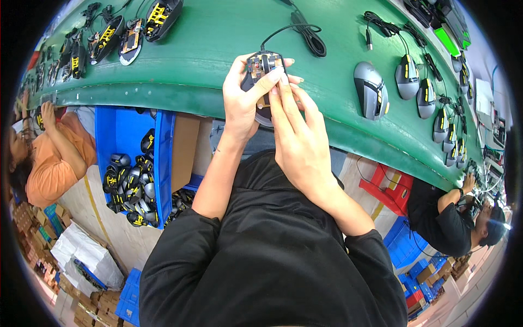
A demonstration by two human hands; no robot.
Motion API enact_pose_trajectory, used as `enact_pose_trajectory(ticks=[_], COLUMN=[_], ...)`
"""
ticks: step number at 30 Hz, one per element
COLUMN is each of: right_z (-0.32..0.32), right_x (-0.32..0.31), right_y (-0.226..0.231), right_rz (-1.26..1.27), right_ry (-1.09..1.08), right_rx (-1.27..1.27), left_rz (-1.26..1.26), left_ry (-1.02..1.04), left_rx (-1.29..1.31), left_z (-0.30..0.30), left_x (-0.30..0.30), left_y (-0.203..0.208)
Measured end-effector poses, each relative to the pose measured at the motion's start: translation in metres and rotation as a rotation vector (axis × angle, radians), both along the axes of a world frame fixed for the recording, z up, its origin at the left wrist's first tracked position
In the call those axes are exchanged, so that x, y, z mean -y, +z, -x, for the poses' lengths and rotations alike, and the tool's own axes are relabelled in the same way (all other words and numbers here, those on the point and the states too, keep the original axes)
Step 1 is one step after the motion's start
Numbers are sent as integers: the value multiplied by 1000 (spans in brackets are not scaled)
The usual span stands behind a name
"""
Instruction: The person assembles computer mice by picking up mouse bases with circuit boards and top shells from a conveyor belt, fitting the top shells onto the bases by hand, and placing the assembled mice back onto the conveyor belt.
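**A:** Where is the opened mouse base (264,118)?

**B:** In the hands, at the near edge of the green workbench (218,46), circuit board (254,66) facing up, cable (279,29) leaving its far end.

**A:** And the grip?

**B:** The left hand (243,103) is curled firmly around the base's left side, its thumb laid across the board. The right hand (303,139) has its fingers nearly straight and close together over the right side, touching it. Whether they pinch some small part, I can't tell; the fingers cover it.

**A:** How would you work it well?

**B:** I'd let the left palm and fingers take the weight by the rim, keeping that thumb light on the components. The right fingertips should push gently and straight down, never sideways. I'd also leave the cable slack, since a tug could tilt the base, and lift the fingers to check the seating.
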State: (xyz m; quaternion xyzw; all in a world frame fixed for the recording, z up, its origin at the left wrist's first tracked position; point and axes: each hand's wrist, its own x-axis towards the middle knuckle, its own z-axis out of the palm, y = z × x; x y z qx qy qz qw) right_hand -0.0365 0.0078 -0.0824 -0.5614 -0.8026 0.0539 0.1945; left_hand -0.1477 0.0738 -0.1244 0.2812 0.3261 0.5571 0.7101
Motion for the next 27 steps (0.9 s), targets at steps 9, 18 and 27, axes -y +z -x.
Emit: enact_pose_trajectory(ticks=[9,18,27], right_z=[-96,-137,-147], right_x=[-19,-26,-33], right_y=[2,-25,2], right_rz=[-181,-5,120], right_ry=[-531,-534,-420], right_rx=[-48,40,-360], left_rz=[38,42,61], left_ry=[-15,-30,-47], left_rx=[87,123,82], left_z=[3,1,-1], left_x=[-2,-4,-7], left_y=[2,0,0])
